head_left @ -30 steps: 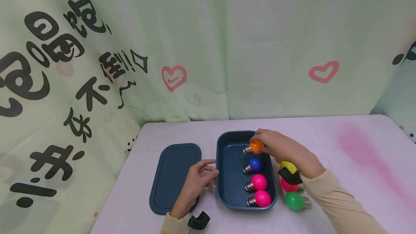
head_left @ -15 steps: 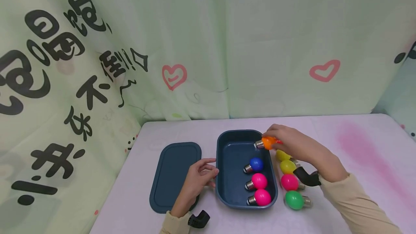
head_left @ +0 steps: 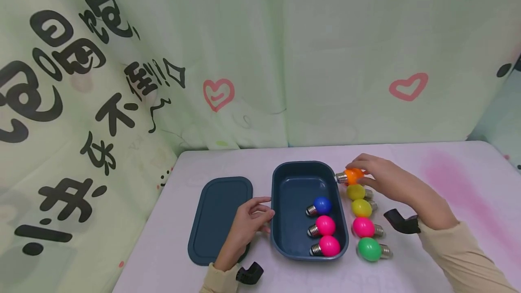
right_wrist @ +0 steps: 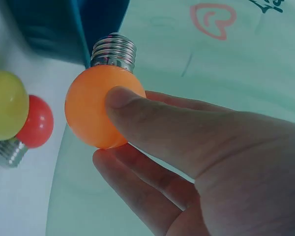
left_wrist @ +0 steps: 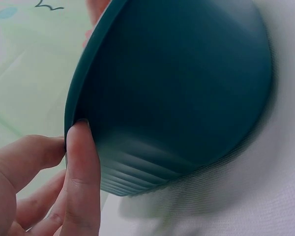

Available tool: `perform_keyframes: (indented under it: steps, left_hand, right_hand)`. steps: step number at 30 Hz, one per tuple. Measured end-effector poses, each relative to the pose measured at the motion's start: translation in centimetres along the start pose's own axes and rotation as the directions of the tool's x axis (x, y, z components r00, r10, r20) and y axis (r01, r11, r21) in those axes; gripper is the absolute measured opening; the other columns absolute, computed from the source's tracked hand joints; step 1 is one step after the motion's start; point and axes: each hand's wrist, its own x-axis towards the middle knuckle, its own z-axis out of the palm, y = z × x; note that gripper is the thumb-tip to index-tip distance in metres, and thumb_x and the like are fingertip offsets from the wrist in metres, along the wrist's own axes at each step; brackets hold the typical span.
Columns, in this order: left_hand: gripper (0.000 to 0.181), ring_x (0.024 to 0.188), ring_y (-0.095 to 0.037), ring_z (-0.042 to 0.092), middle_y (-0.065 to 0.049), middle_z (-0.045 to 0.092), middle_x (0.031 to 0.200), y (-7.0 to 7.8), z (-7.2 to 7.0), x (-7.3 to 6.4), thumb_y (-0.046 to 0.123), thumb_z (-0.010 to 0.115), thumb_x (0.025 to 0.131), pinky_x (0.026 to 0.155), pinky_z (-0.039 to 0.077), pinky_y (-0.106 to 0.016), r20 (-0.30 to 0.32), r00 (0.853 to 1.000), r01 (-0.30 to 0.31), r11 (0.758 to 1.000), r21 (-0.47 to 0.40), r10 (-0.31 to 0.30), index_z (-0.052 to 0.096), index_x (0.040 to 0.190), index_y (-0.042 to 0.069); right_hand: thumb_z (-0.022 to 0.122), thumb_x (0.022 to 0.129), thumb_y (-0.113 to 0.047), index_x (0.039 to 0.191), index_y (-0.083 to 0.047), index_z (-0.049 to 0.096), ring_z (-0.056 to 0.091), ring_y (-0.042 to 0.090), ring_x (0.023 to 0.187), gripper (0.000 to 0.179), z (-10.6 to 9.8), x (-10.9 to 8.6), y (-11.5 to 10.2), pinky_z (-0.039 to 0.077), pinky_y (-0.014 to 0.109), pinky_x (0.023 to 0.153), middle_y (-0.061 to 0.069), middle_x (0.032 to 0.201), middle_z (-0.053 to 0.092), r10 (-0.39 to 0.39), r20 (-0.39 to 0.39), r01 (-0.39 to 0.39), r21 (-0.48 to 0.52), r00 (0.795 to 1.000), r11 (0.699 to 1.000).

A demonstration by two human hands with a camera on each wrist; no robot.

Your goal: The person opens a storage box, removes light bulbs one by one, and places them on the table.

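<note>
So the right hand has the orange bulb pinched between thumb and fingers, just outside the right side of the dark blue tub, near its far corner, screw base pointing at the tub. Can't tell if it's touching. The left hand pinches the tub's left rim. Running nearer down the tub's right side: two yellow bulbs, a pink bulb and a green bulb. Inside the tub: a blue bulb and two more pink ones. Matching lid lies flat left of the tub.
</note>
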Motion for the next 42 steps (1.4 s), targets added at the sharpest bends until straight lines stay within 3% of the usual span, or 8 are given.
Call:
perform_keyframes:
  steps: [20, 42]
  left_hand:
    - [0.046, 0.071, -0.011, 0.066, -0.007, 0.068, 0.095, 0.0, -0.1, 0.0, 0.015, 0.074, 0.090, 0.060, 0.060, -0.026, 0.012, 1.000, -0.019, 1.000, 0.008, 0.019, 0.059, 0.132, 0.003]
    - [0.046, 0.068, -0.012, 0.065, -0.007, 0.068, 0.095, 0.2, 0.0, -0.2, 0.015, 0.074, 0.090, 0.060, 0.059, -0.025, 0.010, 1.000, -0.017, 1.000, 0.008, 0.017, 0.059, 0.133, 0.003]
  right_hand:
    - [0.078, 0.082, -0.002, 0.116, 0.001, 0.068, 0.061, 0.038, 0.103, 0.036, 0.6, -1.7, 4.9, 0.059, 0.050, 0.083, 0.018, 0.112, 0.065, 0.064, -0.007, -0.064, 0.017, 0.998, 0.998]
    - [0.077, 0.080, 0.004, 0.113, 0.006, 0.067, 0.060, 0.042, 0.100, 0.035, 1.4, -2.3, 8.0, 0.055, 0.057, 0.086, 0.022, 0.107, 0.066, 0.140, 0.042, -0.139, -0.011, 0.989, 0.990]
